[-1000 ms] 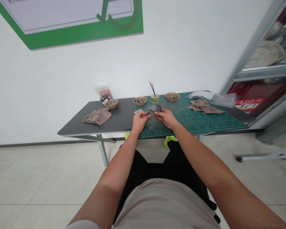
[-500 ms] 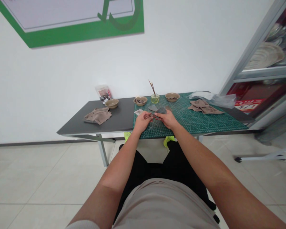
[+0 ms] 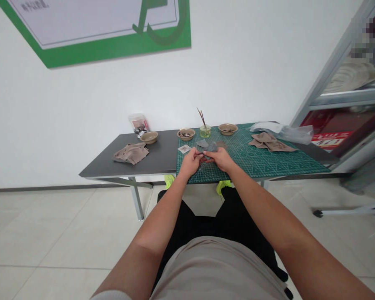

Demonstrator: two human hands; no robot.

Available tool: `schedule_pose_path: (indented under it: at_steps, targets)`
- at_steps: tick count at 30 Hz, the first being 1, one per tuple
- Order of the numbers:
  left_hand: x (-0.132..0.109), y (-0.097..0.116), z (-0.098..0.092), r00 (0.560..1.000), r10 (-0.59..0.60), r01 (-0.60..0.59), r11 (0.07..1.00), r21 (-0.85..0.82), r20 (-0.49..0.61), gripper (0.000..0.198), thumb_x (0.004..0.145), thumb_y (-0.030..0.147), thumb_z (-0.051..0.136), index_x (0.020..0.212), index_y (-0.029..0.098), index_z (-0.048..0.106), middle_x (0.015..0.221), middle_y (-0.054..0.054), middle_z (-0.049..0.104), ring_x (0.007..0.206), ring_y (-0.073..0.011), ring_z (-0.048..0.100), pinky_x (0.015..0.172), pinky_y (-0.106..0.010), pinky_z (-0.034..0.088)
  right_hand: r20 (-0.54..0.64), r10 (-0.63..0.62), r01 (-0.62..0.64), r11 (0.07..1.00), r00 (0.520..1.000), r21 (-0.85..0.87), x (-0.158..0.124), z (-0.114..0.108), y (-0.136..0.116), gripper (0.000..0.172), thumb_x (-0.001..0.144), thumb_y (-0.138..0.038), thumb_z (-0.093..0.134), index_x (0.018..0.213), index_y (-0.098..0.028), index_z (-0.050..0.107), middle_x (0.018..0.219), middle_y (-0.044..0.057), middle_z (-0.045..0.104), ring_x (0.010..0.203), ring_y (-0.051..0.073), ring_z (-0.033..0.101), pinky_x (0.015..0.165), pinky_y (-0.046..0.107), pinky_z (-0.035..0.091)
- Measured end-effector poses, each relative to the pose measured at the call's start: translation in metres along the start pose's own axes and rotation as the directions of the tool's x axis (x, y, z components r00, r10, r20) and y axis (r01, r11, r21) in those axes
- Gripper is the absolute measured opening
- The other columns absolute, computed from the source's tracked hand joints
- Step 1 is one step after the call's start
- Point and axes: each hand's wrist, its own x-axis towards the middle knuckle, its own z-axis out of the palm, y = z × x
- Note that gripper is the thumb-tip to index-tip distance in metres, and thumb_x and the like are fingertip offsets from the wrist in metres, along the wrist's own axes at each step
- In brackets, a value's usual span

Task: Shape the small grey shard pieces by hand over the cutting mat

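Note:
My left hand [image 3: 190, 161] and my right hand [image 3: 221, 158] meet above the front of a green cutting mat [image 3: 253, 160]. A grey sheet [image 3: 211, 146], thin and bent, maybe sandpaper, rises from my closed right hand. The fingers of my left hand are pinched together against the right fingertips; whatever small thing lies between them is hidden. Just beyond, a second grey piece [image 3: 201, 143] lies flat on the mat. Left of it rests a small whitish square packet or card [image 3: 184, 148].
Behind my hands stand a bowl of small pieces [image 3: 186, 134], a glass jar with thin sticks [image 3: 205, 131] and another bowl [image 3: 228, 129]. Brown cloths [image 3: 131, 153] [image 3: 270, 142] lie at both sides. A third bowl [image 3: 149, 137], a clear container [image 3: 139, 125] and plastic bags [image 3: 287, 131] line the back.
The view has shifted slightly. My left hand has moved off the whitish square, which now shows fully. The grey sheet in my right hand has tilted, and both hands stay together.

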Motion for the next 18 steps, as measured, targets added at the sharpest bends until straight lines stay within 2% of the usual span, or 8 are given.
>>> schedule_pose_path:
  at_steps: [5,13,18]
  targets:
    - [-0.0001,0.0017,-0.0006,0.999,0.021,-0.019,0.998,0.067,-0.038,0.014,0.088,0.022,0.051,0.077,0.022,0.042,0.065,0.003,0.06,0.064,-0.0144,0.057,0.065,-0.026,0.043,0.025,0.018,-0.016,0.998,1.0,-0.063,0.0005,-0.0023,-0.0004,0.038,0.057,-0.042,0.087,0.076,-0.012,0.073,0.066,0.008,0.072,0.056,0.018,0.066,0.051,0.027,0.054]
    - [-0.003,0.0066,0.0033,0.996,0.088,-0.088,0.967,0.238,0.012,0.012,0.086,0.014,0.051,0.082,0.023,0.044,0.072,-0.002,0.059,0.068,-0.0178,0.056,0.065,-0.027,0.04,0.027,0.018,-0.014,0.991,0.999,-0.13,0.0054,0.0015,0.0017,0.036,0.064,-0.045,0.083,0.07,-0.012,0.07,0.058,0.007,0.068,0.049,0.015,0.062,0.044,0.022,0.047]
    - [-0.0057,0.0099,0.0049,0.997,0.073,-0.071,0.964,0.255,0.003,0.013,0.091,0.025,0.051,0.08,0.022,0.044,0.071,0.0,0.058,0.065,-0.0163,0.054,0.062,-0.026,0.036,-0.006,-0.008,0.007,0.995,1.0,-0.098,0.0063,0.0021,0.0028,0.036,0.06,-0.044,0.086,0.066,-0.013,0.068,0.059,0.005,0.067,0.05,0.013,0.06,0.044,0.021,0.048]
